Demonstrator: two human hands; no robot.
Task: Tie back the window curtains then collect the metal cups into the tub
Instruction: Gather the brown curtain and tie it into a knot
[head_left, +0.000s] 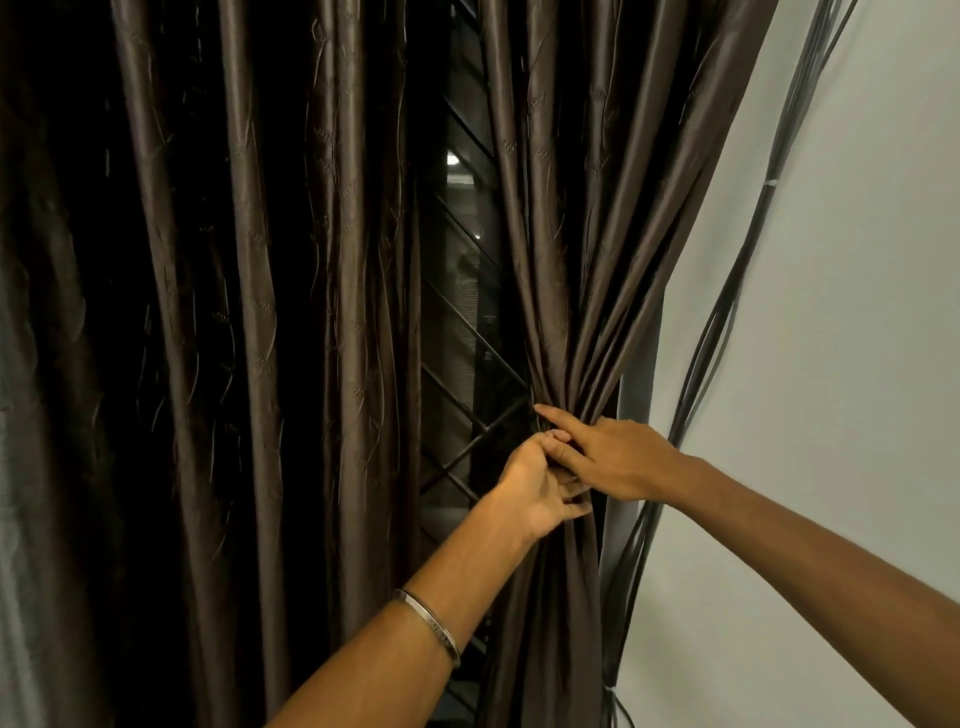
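A dark brown satin curtain on the right is gathered into a narrow bunch at waist height. My left hand grips the bunch from the left, its fingers curled round the folds. My right hand lies over the same spot from the right, fingers stretched across the fabric and touching my left hand. Whether a tie band is there I cannot tell. A second brown curtain hangs loose on the left. No metal cups or tub are in view.
Between the two curtains a dark window with a diagonal metal grille shows. A bundle of grey cables runs down the white wall just right of the gathered curtain.
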